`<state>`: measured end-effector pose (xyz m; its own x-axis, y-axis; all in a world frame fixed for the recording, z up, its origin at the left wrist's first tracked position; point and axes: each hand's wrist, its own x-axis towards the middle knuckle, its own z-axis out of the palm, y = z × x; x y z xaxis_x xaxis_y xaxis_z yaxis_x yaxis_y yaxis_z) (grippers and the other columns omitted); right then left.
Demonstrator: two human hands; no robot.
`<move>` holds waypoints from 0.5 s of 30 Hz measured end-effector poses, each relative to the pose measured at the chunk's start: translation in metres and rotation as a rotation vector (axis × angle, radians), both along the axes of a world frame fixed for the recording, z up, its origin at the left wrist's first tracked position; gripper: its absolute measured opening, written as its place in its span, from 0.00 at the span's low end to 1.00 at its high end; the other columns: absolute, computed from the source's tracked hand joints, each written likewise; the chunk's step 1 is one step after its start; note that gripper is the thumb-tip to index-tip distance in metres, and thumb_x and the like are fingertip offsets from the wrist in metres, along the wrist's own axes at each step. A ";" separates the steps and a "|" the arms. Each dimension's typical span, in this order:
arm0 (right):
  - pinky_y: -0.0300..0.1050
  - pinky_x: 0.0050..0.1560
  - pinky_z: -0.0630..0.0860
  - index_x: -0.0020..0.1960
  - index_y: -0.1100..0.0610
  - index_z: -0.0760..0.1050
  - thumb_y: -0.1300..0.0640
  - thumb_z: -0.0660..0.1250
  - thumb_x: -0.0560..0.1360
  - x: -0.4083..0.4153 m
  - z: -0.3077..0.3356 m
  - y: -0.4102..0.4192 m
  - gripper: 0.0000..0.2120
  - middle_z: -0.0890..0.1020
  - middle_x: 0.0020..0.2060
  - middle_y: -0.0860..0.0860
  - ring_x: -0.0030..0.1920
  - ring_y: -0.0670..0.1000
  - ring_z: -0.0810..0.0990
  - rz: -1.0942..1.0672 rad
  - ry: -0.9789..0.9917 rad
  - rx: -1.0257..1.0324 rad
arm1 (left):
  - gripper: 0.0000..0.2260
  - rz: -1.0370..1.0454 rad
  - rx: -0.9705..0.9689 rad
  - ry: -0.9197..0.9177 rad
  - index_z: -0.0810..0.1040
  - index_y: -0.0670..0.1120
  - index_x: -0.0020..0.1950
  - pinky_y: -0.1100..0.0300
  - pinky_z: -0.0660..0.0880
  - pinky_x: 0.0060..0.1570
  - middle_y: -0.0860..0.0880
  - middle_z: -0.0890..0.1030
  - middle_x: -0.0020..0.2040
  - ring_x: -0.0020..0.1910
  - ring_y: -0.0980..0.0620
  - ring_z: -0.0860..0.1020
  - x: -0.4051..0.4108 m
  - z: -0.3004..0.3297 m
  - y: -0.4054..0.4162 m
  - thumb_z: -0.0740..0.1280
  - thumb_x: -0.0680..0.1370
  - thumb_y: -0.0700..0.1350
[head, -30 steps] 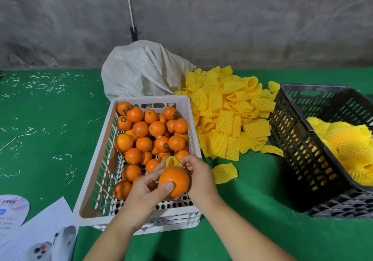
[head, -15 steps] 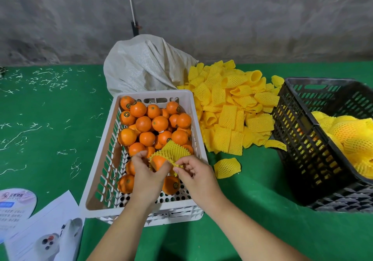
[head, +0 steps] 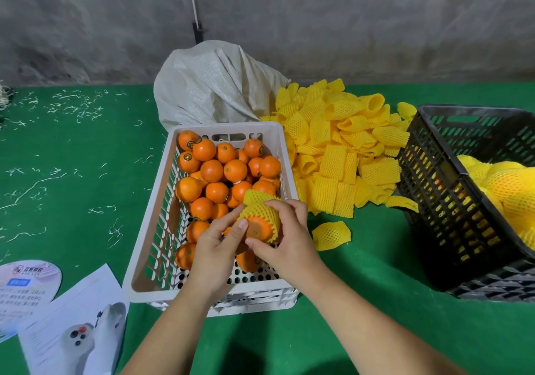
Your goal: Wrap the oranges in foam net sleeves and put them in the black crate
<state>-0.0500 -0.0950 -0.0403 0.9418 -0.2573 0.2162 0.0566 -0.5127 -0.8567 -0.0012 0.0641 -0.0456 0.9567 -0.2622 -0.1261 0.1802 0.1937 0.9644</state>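
Orange [head: 258, 227] half inside yellow foam net sleeve [head: 257, 209], held over the near end of the white crate [head: 150, 247]. Left hand [head: 215, 251] and right hand [head: 285, 240] close together, both gripping the sleeved orange, fingers pinching the net. Loose oranges [head: 220, 172] fill the white crate. Sleeve pile [head: 341, 154] to its right, black crate [head: 440, 189] with wrapped fruit further right, green table [head: 72, 201]

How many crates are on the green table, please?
2. The white crate stands in the middle, under both hands, and holds bare oranges. The black crate stands at the right edge, partly cut off, and holds wrapped ones.
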 end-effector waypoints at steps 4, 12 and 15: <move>0.45 0.59 0.81 0.67 0.36 0.66 0.35 0.76 0.67 -0.003 0.001 0.004 0.32 0.70 0.62 0.39 0.62 0.42 0.75 -0.041 0.046 0.060 | 0.10 0.238 0.384 -0.409 0.86 0.56 0.60 0.57 0.78 0.58 0.50 0.83 0.54 0.57 0.50 0.81 -0.009 -0.003 -0.001 0.68 0.83 0.52; 0.45 0.56 0.81 0.74 0.46 0.66 0.31 0.69 0.69 -0.001 -0.003 0.008 0.39 0.65 0.64 0.44 0.63 0.49 0.75 -0.095 0.022 -0.135 | 0.08 0.210 0.460 -0.772 0.80 0.55 0.62 0.68 0.72 0.56 0.55 0.76 0.55 0.57 0.54 0.78 -0.026 -0.003 -0.006 0.65 0.85 0.52; 0.30 0.54 0.75 0.74 0.42 0.64 0.42 0.75 0.68 -0.004 -0.005 0.000 0.37 0.64 0.64 0.41 0.65 0.43 0.72 -0.069 0.012 0.057 | 0.19 0.075 0.308 -0.419 0.71 0.60 0.69 0.61 0.77 0.59 0.57 0.77 0.62 0.63 0.54 0.78 -0.023 0.005 -0.006 0.62 0.82 0.66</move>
<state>-0.0538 -0.0945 -0.0458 0.9237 -0.3333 0.1887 0.0127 -0.4658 -0.8848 -0.0245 0.0584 -0.0405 0.9563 -0.2019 0.2113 -0.2371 -0.1131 0.9649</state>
